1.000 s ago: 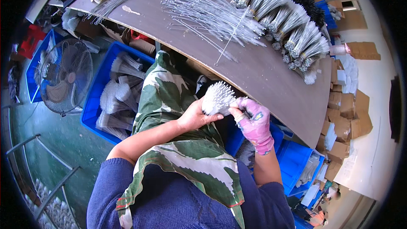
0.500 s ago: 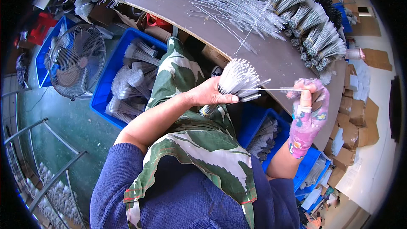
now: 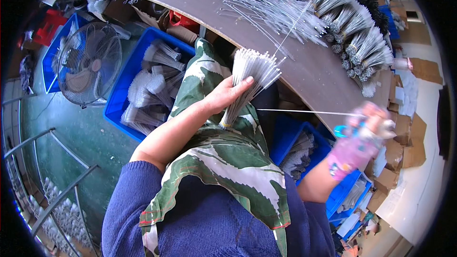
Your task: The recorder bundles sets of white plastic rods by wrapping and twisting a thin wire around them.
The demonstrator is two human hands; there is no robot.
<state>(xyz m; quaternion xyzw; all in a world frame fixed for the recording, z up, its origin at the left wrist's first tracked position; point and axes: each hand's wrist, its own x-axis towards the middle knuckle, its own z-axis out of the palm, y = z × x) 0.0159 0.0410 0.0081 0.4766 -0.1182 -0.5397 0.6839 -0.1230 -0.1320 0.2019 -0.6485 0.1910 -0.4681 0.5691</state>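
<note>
My left hand (image 3: 226, 94) is closed around a bundle of thin white-bristled wire brushes (image 3: 252, 69). The bundle fans out at the top and narrows to a yellowish band at its lower end, above my camouflage apron. At the right, clear of the bundle, my right hand (image 3: 369, 123) wears a floral pink covering and is blurred by motion. A single thin wire brush (image 3: 304, 112) sticks out of its fingers toward the left, nearly level; its bristled part is hidden or smeared at the hand.
Loose wire brushes (image 3: 266, 7) and banded bundles (image 3: 366, 50) lie on the brown table (image 3: 200, 2). Blue bins (image 3: 112, 107) with more brushes stand left and below the table on the right. A floor fan (image 3: 90, 64) and metal rack (image 3: 52, 200) are at left.
My right hand has moved right and slightly down, drawing the single brush away from the bundle. My left hand has tilted the bundle more upright and shifted it left.
</note>
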